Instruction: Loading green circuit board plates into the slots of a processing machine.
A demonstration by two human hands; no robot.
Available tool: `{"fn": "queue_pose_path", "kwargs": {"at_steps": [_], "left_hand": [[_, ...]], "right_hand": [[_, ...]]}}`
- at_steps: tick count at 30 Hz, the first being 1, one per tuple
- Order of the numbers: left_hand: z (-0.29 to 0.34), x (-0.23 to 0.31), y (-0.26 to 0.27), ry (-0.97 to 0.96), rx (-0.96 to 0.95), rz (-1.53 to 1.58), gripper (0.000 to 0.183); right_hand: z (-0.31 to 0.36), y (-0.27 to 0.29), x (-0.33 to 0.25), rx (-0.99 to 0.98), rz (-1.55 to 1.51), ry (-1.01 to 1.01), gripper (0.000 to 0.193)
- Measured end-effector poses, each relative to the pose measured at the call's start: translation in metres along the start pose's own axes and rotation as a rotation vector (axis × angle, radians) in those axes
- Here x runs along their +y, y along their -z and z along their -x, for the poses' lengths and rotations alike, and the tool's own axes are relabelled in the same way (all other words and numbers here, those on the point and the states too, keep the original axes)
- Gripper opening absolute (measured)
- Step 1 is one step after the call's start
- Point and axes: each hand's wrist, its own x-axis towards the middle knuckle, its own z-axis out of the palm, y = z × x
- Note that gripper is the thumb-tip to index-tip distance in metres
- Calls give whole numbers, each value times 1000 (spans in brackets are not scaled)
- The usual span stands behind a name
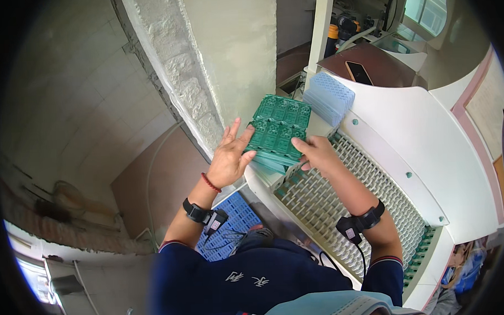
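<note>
Green circuit board panels (274,135) lie in an uneven stack on a pale ledge at the end of the roller conveyor. Fingers spread, my left hand (230,158) rests against the left edge of the stack, its fingertips on the upper boards. At the right edge my right hand (318,153) grips the top panel, thumb on its upper face and the other fingers curled below. Part of the lower boards (268,162) shows under the top one; how many the right hand holds is hidden.
A conveyor (353,195) of pale rollers runs right beside a white machine housing (398,135). Light-blue sheets (329,99) stand behind the boards. A phone (359,73) lies on a brown surface. A wall corner (226,58) rises ahead; a blue slotted plastic platform (232,219) sits below.
</note>
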Motion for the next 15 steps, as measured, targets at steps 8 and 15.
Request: {"fn": "queue_pose_path", "kwargs": {"at_steps": [8,15], "left_hand": [[-6,34,7,-184,-155,-65,59],[29,21,27,-248,-132,290,51]], "right_hand": [[11,22,24,-23,-467,-169,39],[103,32,90,145,-740,8,40]]}}
